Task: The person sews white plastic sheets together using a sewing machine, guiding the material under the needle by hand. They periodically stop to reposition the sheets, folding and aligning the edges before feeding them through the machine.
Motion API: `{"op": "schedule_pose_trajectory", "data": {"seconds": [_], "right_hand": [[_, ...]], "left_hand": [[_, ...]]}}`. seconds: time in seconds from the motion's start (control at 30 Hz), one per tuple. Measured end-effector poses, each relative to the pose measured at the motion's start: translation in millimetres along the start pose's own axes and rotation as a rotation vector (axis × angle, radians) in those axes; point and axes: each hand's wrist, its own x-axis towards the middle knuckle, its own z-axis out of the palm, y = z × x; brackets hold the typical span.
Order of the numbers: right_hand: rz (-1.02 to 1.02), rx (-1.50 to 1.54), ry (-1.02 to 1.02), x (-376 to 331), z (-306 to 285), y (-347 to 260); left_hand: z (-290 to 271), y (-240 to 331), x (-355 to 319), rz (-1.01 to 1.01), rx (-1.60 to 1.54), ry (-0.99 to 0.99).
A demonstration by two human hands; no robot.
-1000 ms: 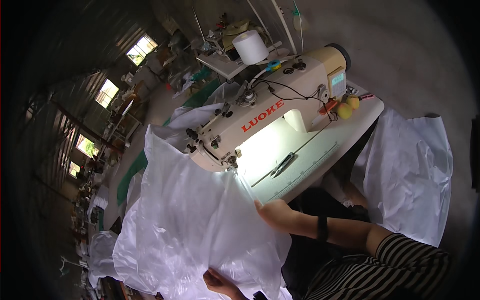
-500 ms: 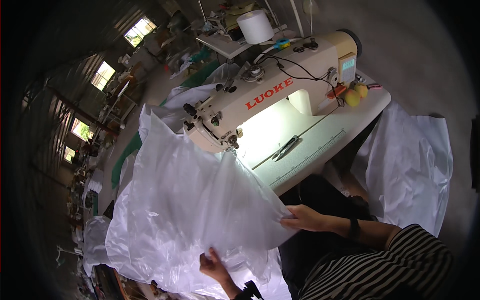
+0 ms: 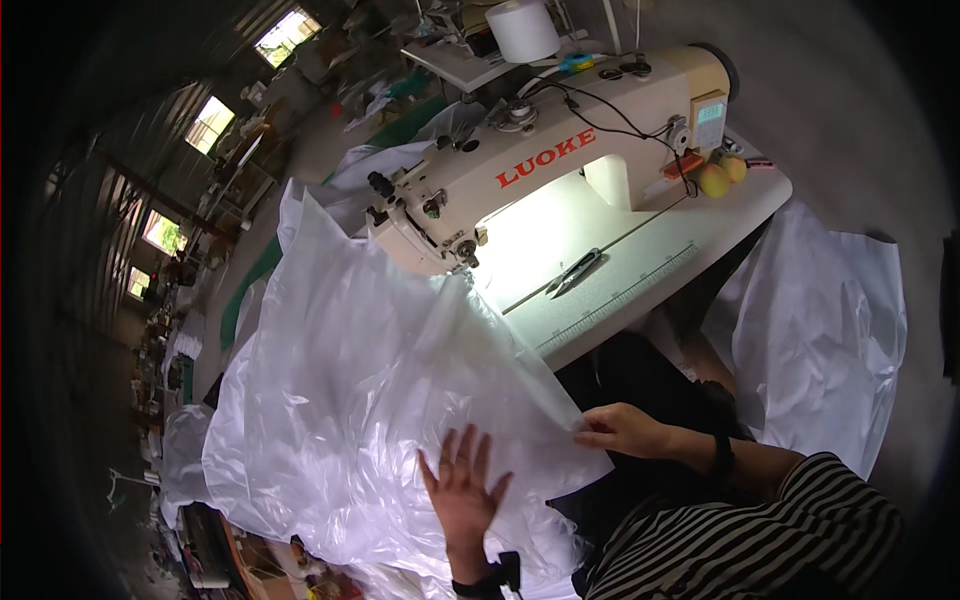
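Observation:
A large, shiny white plastic sheet [image 3: 340,400] drapes down from the needle end of a cream sewing machine [image 3: 560,165], and its upper part lies beneath the needle area. At the sheet's right edge my right hand [image 3: 628,430] is closed, pinching the border between thumb and fingers. My left hand [image 3: 465,495] is raised over the lower part of the sheet with its fingers spread. Nothing is held in it, and whether its palm touches the sheet I cannot tell. Thread snips [image 3: 575,272] lie on the lit machine bed [image 3: 600,300], to the right of the needle.
Two yellowish fruits [image 3: 714,180] sit by the machine's right end. A white thread cone [image 3: 523,32] stands behind it. More white sheeting [image 3: 815,340] hangs to the right of the table. Cluttered benches run along the left toward bright windows [image 3: 210,125].
My left hand has gone from curled fingers at the sheet to spread fingers, moving right and slightly up. My right hand keeps its pinch on the edge, a little farther right. The view has shifted slightly.

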Motion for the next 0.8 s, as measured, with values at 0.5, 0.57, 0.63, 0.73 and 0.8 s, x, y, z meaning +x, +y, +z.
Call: {"op": "schedule_pose_trajectory", "data": {"seconds": [0.5,0.57,0.63,0.73,0.8], "right_hand": [[0.077,0.023,-0.017,-8.4,-4.0,8.2],[0.100,0.052,-0.016,-10.8,-4.0,8.5],[0.145,-0.008,-0.047,-3.7,-11.4,8.7],[0.099,0.140,0.043,11.1,-8.6,-1.9],[0.070,0.152,0.119,19.6,-2.2,-13.4]], "left_hand": [[59.4,4.9,-3.0,-0.325,0.047,0.224],[61.9,24.8,-1.3,-0.275,-0.314,0.181],[44.0,68.5,5.9,-0.233,-0.739,0.040],[46.9,100.2,7.9,-0.176,-0.963,-0.055],[45.3,106.5,9.8,-0.144,-0.994,-0.099]]}}
